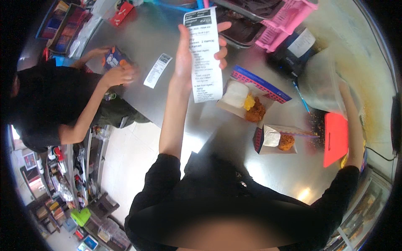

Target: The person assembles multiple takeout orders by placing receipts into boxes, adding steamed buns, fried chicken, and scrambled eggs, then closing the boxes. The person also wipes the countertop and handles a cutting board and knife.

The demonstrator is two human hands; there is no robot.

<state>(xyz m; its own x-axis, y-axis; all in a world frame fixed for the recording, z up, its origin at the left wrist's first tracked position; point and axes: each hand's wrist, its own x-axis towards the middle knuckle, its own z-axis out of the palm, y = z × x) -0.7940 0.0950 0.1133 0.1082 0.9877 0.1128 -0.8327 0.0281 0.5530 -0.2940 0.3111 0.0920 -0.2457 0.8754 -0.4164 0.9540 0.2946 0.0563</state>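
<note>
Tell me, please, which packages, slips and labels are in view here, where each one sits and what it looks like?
Long white paper slip: held up in the left hand, dark print.
Second white slip: lying flat on the steel counter.
Open food box: centre counter, blue and red lid, white rice, fried pieces.
Smaller open box: right of centre, same colours.
Blue and orange pack: in a co-worker's hands, left.

A long stainless-steel counter (167, 37) fills the upper middle, its brushed surface catching a bright glare low on the right; below and left of it lies a pale tiled floor (125, 154); at the left edge stand cluttered shelves (63, 184) packed with small goods; a glass-fronted display case (364, 209) sits at the lower right; a pink plastic crate (289, 19) rests near the counter's far end.
</note>
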